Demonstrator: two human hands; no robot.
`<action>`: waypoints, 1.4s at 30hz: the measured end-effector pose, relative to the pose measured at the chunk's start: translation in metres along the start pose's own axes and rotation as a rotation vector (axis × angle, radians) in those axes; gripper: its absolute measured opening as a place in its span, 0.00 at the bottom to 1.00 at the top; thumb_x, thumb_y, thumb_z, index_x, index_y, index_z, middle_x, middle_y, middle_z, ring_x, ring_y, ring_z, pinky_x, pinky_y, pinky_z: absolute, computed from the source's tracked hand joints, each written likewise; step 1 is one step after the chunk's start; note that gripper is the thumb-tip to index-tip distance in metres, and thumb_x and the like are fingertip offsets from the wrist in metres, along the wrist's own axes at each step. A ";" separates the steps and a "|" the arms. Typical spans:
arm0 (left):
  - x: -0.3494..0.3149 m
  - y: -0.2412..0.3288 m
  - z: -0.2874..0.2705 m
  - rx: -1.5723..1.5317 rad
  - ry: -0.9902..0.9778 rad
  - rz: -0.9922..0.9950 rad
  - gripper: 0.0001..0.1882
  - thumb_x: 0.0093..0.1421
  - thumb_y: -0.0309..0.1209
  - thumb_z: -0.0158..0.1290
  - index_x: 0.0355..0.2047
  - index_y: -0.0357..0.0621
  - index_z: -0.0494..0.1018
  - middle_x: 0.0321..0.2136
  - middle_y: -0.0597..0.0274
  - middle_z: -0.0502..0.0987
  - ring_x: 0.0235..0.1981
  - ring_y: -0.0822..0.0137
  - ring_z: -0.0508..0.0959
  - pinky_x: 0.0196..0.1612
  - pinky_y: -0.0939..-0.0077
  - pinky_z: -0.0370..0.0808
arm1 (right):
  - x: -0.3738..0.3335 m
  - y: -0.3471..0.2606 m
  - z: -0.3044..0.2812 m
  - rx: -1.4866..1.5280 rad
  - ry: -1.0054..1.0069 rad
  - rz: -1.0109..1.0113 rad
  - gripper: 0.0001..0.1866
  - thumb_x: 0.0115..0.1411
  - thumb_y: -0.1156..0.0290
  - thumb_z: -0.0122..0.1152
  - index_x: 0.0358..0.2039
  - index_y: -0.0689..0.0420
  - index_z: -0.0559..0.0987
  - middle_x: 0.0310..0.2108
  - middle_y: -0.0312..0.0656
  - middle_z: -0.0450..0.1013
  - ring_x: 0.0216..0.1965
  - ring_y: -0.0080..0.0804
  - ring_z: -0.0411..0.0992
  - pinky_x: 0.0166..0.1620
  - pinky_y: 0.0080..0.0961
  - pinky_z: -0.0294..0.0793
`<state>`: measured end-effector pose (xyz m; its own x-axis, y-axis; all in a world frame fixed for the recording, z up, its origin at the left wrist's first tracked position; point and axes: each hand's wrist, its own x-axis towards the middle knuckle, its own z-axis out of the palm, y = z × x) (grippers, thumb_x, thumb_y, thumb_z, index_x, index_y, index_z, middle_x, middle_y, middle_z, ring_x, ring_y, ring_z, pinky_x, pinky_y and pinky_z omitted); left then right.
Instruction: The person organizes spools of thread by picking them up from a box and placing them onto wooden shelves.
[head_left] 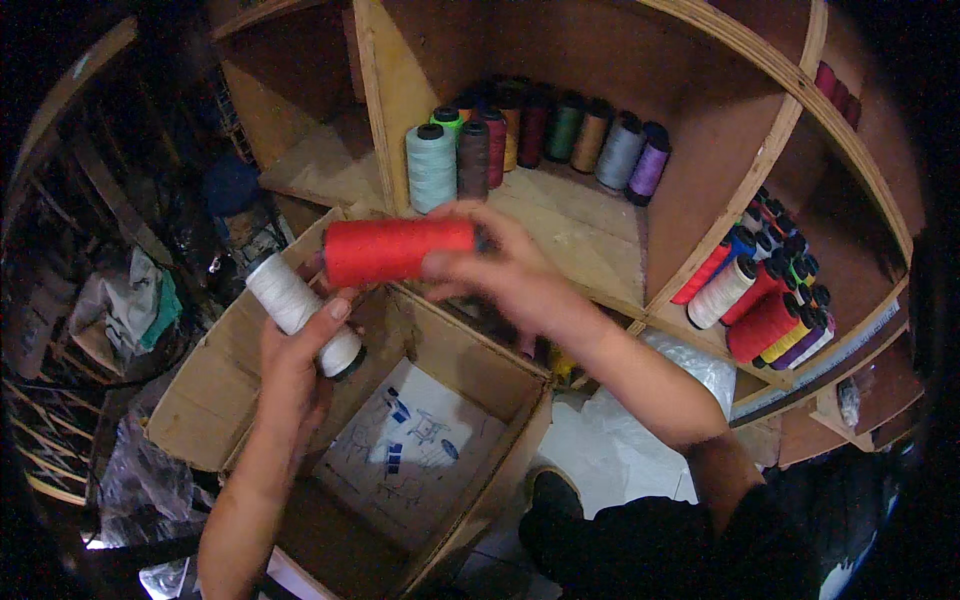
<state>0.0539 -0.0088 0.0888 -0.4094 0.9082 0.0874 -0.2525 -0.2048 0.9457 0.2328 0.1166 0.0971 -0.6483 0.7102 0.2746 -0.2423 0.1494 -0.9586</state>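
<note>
My left hand [297, 347] is closed round a white thread spool [290, 300], which tilts down to the right above an open cardboard box [470, 345]. Just beyond it, my right hand [497, 255] grips the right end of a large red thread spool [395, 248], held nearly level. The red spool's left end is close to the white spool and my left fingertips; whether they touch I cannot tell. Motion slightly blurs my right hand. Inside the box, flat on its bottom, lies a white sheet [415, 425] with blue drawings.
A wooden shelf [575, 215] ahead holds several upright spools, including a light-blue one [432, 170] and a purple one [650, 165]. More spools crowd a right-hand compartment, among them a white one [722, 292]. Clear plastic wrap [690, 365] lies right of the box.
</note>
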 end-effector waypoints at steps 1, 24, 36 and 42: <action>0.000 0.000 0.000 -0.012 -0.017 0.016 0.32 0.49 0.28 0.59 0.52 0.37 0.59 0.43 0.55 0.72 0.44 0.64 0.73 0.39 0.73 0.72 | 0.008 -0.013 -0.008 0.187 0.112 -0.039 0.33 0.47 0.63 0.66 0.51 0.62 0.63 0.38 0.42 0.71 0.36 0.32 0.72 0.38 0.31 0.73; -0.002 -0.017 0.001 -0.029 -0.130 -0.116 0.35 0.48 0.24 0.58 0.55 0.36 0.56 0.46 0.51 0.70 0.47 0.62 0.72 0.46 0.67 0.72 | 0.132 0.052 -0.209 -1.139 1.073 -0.062 0.37 0.41 0.56 0.68 0.50 0.55 0.64 0.45 0.46 0.71 0.49 0.41 0.68 0.51 0.32 0.66; -0.004 -0.016 0.005 -0.009 -0.185 -0.153 0.35 0.49 0.24 0.58 0.56 0.37 0.55 0.48 0.52 0.68 0.48 0.62 0.70 0.46 0.65 0.73 | 0.079 0.012 -0.129 -1.243 0.958 -0.159 0.23 0.48 0.62 0.63 0.42 0.60 0.72 0.35 0.47 0.74 0.37 0.42 0.74 0.40 0.31 0.73; -0.001 -0.014 0.022 -0.074 -0.205 -0.068 0.38 0.52 0.28 0.57 0.60 0.40 0.50 0.51 0.55 0.65 0.50 0.67 0.68 0.49 0.68 0.69 | -0.008 -0.003 0.013 -0.668 -0.455 -0.083 0.30 0.47 0.54 0.66 0.44 0.63 0.71 0.35 0.46 0.75 0.35 0.33 0.75 0.39 0.28 0.73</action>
<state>0.0771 0.0013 0.0828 -0.2042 0.9745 0.0935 -0.3401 -0.1601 0.9267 0.2296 0.1014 0.0985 -0.9118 0.3511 0.2130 0.0861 0.6707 -0.7367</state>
